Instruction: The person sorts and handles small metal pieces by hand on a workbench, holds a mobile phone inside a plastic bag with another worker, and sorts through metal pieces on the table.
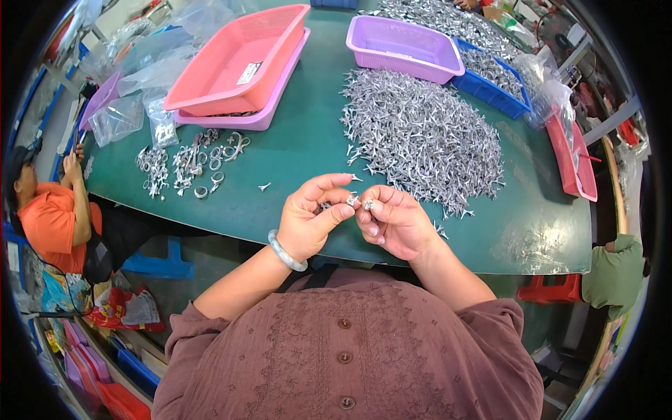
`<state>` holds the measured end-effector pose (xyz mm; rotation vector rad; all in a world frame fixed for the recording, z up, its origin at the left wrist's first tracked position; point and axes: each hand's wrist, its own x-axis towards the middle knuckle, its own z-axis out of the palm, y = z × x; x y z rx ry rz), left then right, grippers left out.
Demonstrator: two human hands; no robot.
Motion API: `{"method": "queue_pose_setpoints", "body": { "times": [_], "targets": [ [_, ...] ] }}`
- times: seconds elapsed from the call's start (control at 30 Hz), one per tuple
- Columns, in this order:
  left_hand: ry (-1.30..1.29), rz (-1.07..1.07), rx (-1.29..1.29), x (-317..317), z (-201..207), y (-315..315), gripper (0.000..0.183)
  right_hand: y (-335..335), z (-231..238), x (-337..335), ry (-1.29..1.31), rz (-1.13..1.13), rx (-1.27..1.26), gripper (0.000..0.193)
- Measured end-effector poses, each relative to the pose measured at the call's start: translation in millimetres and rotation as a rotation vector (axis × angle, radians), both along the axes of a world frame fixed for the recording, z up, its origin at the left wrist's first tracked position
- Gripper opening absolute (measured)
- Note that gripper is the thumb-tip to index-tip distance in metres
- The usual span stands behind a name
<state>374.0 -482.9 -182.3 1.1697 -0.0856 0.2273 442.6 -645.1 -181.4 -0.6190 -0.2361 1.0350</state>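
Note:
My left hand (313,213), with a pale bangle (285,252) at the wrist, pinches a small silvery metal piece (352,200) between thumb and forefinger. More bits of metal show against its curled fingers. Almost touching it, my right hand (400,222) grips another small silvery piece (368,205) by thumb and fingertip. Both hands are just above the near edge of the green table (308,126). Beyond them and to the right spreads a large heap of small, prong-shaped silvery metal pieces (423,136). One loose piece (264,187) lies left of my left hand.
Linked metal parts and rings (199,161) lie at left, below stacked pink baskets (241,63). Behind the heap stand a purple basket (402,45) and a blue tray (493,80) of metal pieces. A red tray (570,154) sits at the right edge. A person in orange (52,217) is at left.

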Motion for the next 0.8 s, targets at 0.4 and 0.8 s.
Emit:
{"method": "queue_pose_setpoints", "body": {
  "times": [0.4, 0.8],
  "targets": [
    [-0.049, -0.020, 0.038, -1.1, -8.5, 4.8, 0.010, 2.2, 0.3, -2.2, -0.015, 0.005, -0.007, 0.010],
    [-0.096, -0.005, 0.155, -0.8, -9.6, 8.4, 0.008, 6.1, 1.7, -3.7, -0.029, 0.011, -0.030, 0.010]
  ]
}}
